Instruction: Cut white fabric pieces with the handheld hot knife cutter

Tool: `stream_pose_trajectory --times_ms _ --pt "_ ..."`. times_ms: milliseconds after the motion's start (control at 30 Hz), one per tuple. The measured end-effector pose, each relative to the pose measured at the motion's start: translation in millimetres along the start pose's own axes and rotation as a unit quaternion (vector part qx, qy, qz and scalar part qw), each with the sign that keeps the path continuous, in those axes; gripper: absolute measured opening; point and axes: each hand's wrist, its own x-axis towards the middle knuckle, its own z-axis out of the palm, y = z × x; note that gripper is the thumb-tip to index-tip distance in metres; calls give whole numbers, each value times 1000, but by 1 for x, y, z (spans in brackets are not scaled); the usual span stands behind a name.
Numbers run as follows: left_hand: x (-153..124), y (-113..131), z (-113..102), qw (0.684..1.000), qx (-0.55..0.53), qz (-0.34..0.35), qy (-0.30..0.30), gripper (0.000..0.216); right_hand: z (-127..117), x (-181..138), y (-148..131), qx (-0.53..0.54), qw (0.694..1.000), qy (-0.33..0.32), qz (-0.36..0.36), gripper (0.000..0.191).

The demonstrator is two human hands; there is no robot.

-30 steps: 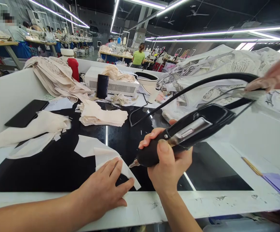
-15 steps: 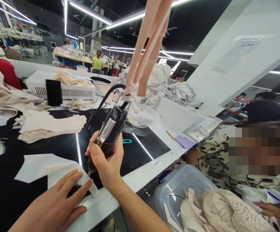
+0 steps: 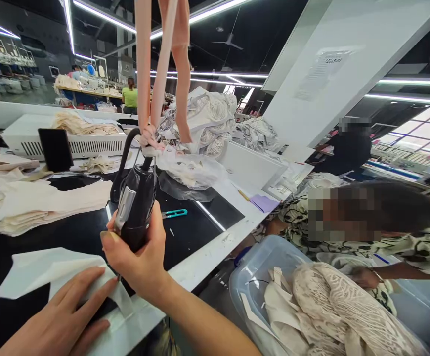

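My right hand (image 3: 141, 264) is wrapped round a black corded hand tool (image 3: 139, 210) with a silver lever on its side. Its narrow lower end points down at the cloth, mostly hidden behind my fingers. Pink cloth strips (image 3: 144, 74) hang from above and are knotted near the tool's top. My left hand (image 3: 66, 311) lies with fingers spread on a thin pale fabric piece (image 3: 33, 272) at the front of the black work surface. The tool's tip is close beside my left index fingertip; whether it touches the fabric I cannot tell. Teal thread snips (image 3: 176, 213) lie beyond my right hand.
A stack of cream cut pieces (image 3: 55, 202) and a dark phone (image 3: 55, 148) are on the left. Behind stands a white vented box (image 3: 22, 143). At right, a clear plastic bin (image 3: 244, 277) holds lacy fabric; a co-worker's hand (image 3: 365, 277) is behind it.
My view has swung right, so the table's things appear farther left. The co-worker's head is bent lower. My right hand still grips the tool and my left still rests on the fabric.
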Motion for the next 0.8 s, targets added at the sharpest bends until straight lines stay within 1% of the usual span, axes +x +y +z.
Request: stream_pose_trajectory --times_ms 100,167,200,233,300,367,433,533,633,800 --pt "2 4 -4 999 19 -5 -33 48 -2 -1 1 -2 1000 -2 -5 41" --pt "9 9 -13 998 31 -7 -56 48 -5 -2 2 -15 1000 0 -18 38" --pt "15 12 -19 997 36 3 -65 49 -7 -2 2 -24 999 9 -31 37" --pt "21 14 -25 995 40 9 -96 50 -9 -3 2 -28 999 15 -42 35" --pt "32 19 -33 989 39 11 -139 54 -13 -2 4 -22 998 13 -54 31" --pt "41 22 -37 985 30 3 -168 64 -15 1 5 -13 997 18 -70 32" --pt "45 25 -37 983 22 -9 -182 67 -18 3 6 -1 997 19 -80 33" --pt "46 28 -35 982 9 -23 -185 67 -20 3 6 7 996 13 -84 35" --pt "45 31 -33 984 -7 -35 -172 68 -21 4 6 6 996 3 -84 35" --pt "44 33 -29 986 -34 -55 -153 68 -19 12 6 19 994 23 -103 42"
